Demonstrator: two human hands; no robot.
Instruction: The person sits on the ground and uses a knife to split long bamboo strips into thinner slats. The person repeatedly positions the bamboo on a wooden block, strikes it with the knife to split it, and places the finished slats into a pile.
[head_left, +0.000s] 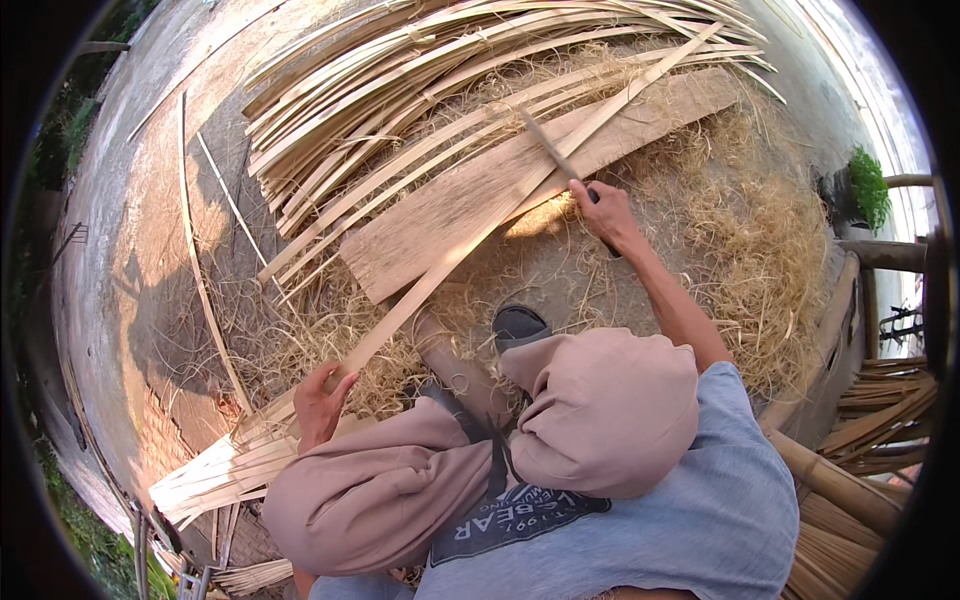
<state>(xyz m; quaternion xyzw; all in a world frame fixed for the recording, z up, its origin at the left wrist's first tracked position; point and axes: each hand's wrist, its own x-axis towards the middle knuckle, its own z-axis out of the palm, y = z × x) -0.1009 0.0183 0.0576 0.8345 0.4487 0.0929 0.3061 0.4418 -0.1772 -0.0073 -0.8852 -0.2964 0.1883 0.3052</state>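
Note:
My left hand [320,405] grips the near end of a long, flat strip that looks like bamboo [468,243]. The strip slants up and to the right across a broad wooden plank [425,240]. My right hand [606,216] is closed round the dark handle of a knife [546,143]. Its blade points up and to the left and lies over the strip where it crosses the plank. From this view I cannot tell whether the edge touches the strip.
A large stack of strips [370,100] lies beyond the plank. Curly shavings [740,270] cover the ground, thickest at the right. More pale strips [215,470] lie by my left knee. A bamboo pole [835,480] and further strips are at the right, near a potted plant [868,190].

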